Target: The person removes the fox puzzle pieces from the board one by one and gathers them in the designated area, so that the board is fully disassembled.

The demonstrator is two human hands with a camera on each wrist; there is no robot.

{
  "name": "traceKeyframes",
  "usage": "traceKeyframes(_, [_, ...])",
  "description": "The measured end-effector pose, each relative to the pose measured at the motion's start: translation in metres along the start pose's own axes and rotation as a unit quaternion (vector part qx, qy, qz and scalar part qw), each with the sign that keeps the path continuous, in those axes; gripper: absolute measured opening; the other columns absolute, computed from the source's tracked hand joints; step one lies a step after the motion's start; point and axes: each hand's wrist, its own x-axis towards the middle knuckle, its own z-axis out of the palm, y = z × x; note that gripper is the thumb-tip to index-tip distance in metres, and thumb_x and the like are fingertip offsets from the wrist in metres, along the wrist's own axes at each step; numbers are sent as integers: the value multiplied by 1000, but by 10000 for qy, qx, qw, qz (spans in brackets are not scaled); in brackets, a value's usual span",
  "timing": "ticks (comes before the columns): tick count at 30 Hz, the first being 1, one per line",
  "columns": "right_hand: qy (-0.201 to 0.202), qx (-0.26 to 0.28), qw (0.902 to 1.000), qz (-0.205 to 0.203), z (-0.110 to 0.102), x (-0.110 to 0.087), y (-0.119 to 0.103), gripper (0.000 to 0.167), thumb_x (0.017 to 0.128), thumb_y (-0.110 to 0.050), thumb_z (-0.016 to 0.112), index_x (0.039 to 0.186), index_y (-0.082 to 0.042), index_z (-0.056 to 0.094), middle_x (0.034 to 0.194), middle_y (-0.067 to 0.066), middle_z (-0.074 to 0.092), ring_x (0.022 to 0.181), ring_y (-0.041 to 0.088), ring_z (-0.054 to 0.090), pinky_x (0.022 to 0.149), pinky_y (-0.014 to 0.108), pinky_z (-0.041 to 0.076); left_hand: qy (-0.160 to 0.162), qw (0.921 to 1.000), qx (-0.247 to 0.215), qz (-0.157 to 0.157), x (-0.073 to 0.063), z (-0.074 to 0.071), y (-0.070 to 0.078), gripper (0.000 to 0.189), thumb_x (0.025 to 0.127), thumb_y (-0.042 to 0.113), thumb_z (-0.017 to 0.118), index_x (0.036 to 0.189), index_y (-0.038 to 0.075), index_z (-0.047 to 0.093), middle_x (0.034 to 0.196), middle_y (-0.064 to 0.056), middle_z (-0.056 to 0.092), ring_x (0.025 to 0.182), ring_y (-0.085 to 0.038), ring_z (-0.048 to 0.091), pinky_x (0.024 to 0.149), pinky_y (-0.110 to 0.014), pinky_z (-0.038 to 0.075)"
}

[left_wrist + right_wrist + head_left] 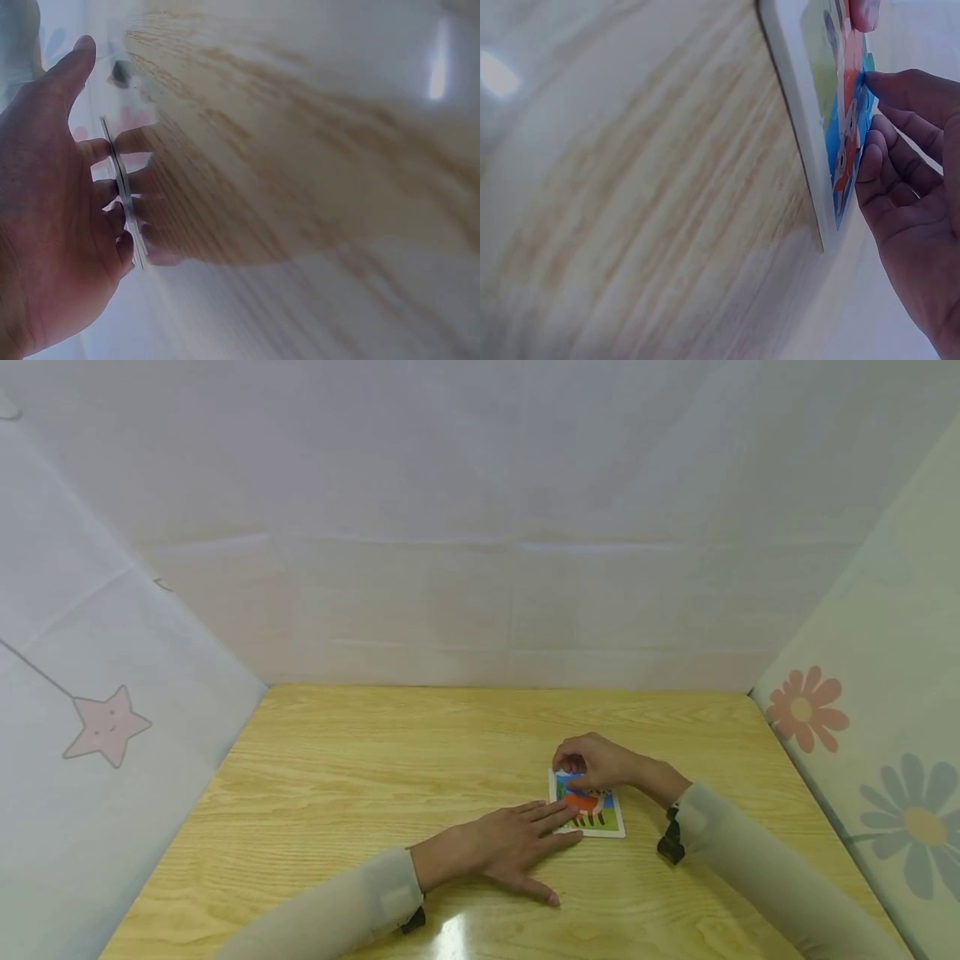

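Observation:
A small jigsaw puzzle (619, 827) with a white border and a picture of an orange animal lies on the table, right of centre. My left hand (513, 845) reaches in from the left with fingers spread, their tips resting on the puzzle's lower left part. Over its upper left corner, my right hand (603, 762) has thumb and fingers curled around a blue puzzle piece (865, 97). Seams between pieces show in the right wrist view. From the left wrist view, the puzzle is a thin edge behind my fingers (94, 152).
The light wood table (360, 760) spreads around the puzzle. Pale cloth walls enclose it: a back wall (465, 610), a left one with a pink star (107, 725), and a right one with printed flowers (802, 710). Dark straps (671, 843) circle both wrists.

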Motion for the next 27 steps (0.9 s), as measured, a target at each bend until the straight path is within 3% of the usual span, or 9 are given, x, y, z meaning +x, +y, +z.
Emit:
traceKeyframes(17, [445,460,9979,-24,7,-9,-1,23,91,-4,83,112,-7,75,100,3,68,86,16,64,74,27,58,-44,9999,145,18,0,5,1,97,99,85,27,172,24,13,179,-9,3,165,-23,2,132,-35,13])
traceKeyframes(27, [548,494,9973,56,5,-10,-3,23,91,-6,84,111,-11,75,100,0,69,83,11,63,70,26,56,-63,9999,108,-11,-1,2,1,98,98,86,28,172,24,11,179,-9,2,165,-23,2,132,-36,16])
